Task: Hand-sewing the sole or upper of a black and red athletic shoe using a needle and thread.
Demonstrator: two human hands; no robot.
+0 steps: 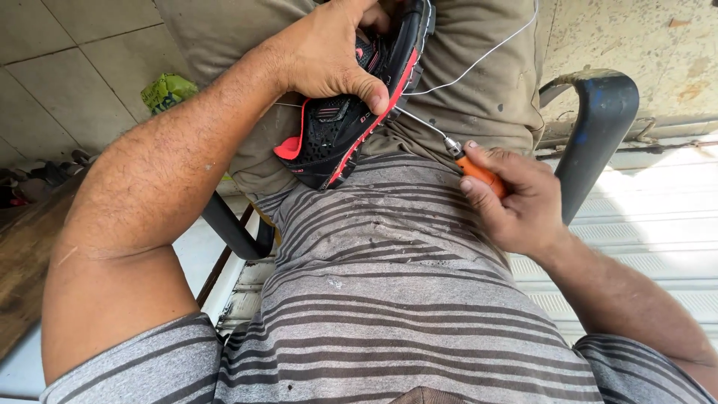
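Upper centre of frame: left hand (329,52) grips a black shoe (351,112) with red trim, thumb pressed on the red sole edge, shoe resting on the lap against khaki trousers (479,90). Right of centre: right hand (516,202) is closed round the orange handle of an awl (456,153), its metal shaft angled up-left with the tip at the sole edge just beside the thumb. A white thread (486,56) runs from the shoe toward the upper right; a dark chair arm (598,127) stands at right.

Black shoe (340,127), red-trimmed, over a grey striped shirt (389,299).
Awl (479,173) handle orange; thread (479,60) white; chair (598,127) blue-black.
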